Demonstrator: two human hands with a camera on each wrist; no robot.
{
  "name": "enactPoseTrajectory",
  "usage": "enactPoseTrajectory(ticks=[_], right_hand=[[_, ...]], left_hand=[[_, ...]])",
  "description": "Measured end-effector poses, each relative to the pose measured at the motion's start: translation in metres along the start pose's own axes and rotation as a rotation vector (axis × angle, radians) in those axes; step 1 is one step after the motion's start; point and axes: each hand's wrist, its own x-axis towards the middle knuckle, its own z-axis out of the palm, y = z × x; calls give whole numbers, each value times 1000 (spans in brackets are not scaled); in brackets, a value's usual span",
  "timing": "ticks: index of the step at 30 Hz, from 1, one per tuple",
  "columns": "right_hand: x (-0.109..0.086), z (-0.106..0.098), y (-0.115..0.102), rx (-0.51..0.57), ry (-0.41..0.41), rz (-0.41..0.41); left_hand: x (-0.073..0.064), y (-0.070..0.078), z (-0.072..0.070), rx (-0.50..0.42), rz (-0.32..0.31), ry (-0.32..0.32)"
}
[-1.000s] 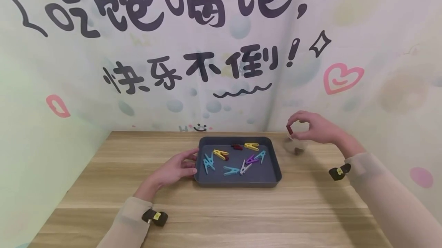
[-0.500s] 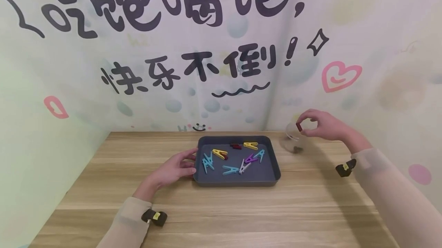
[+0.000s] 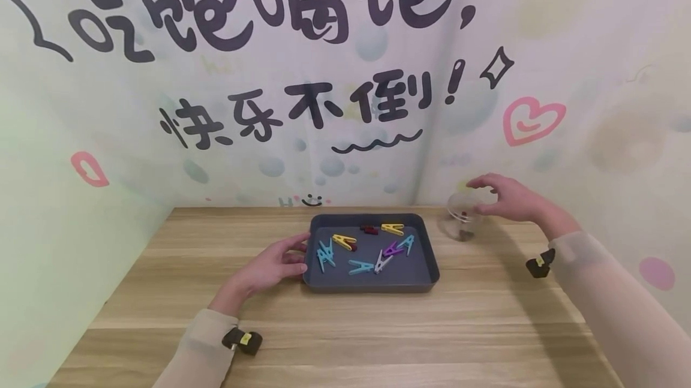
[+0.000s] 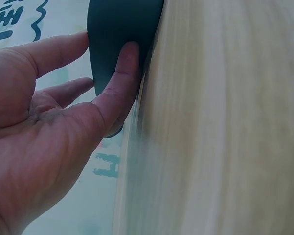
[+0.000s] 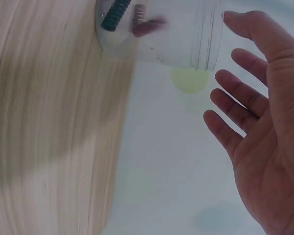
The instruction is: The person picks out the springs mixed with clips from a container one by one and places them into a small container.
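My left hand (image 3: 272, 263) touches the left wall of a dark grey tray (image 3: 372, 287) with its extended fingers, holding nothing; in the left wrist view the fingertips rest on the tray's side (image 4: 120, 24). Over the mouth of a clear jar (image 3: 449, 225), my right hand (image 3: 510, 197) has its fingers spread and nothing between them. The right wrist view has a dark green ridged piece (image 5: 116, 14) and a ridged reddish piece (image 5: 139, 14) inside the jar. Beside them is a blurred dark red piece (image 5: 150, 27).
Several clothespins lie in the tray, including a yellow one (image 3: 392, 229), a purple one (image 3: 393, 249), a white one (image 3: 383, 261) and a light blue one (image 3: 360, 267). Small dark red ridged pieces (image 3: 370, 229) lie there too. A printed wall cloth (image 3: 259, 172) hangs behind the wooden table (image 3: 335, 334).
My right hand has moved right over the jar and let go of the small dark red piece, which now shows inside the jar. The left hand has stayed at the tray.
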Motion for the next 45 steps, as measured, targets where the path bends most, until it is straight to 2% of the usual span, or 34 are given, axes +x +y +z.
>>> enactPoseTrajectory(ticks=[8, 16, 26, 35, 45], right_hand=[[1, 2, -4, 4, 20, -36], [10, 3, -22, -33, 6, -39], [27, 6, -60, -73, -48, -188], [51, 18, -93, -150, -111, -262], [77, 33, -122, -196, -161, -374]], left_hand=[[0, 0, 0, -11, -4, 1], [-1, 1, 0, -4, -4, 5], [-1, 0, 0, -10, -6, 5], [-1, -3, -1, -33, -13, 1], [-2, -2, 1, -8, -30, 19]])
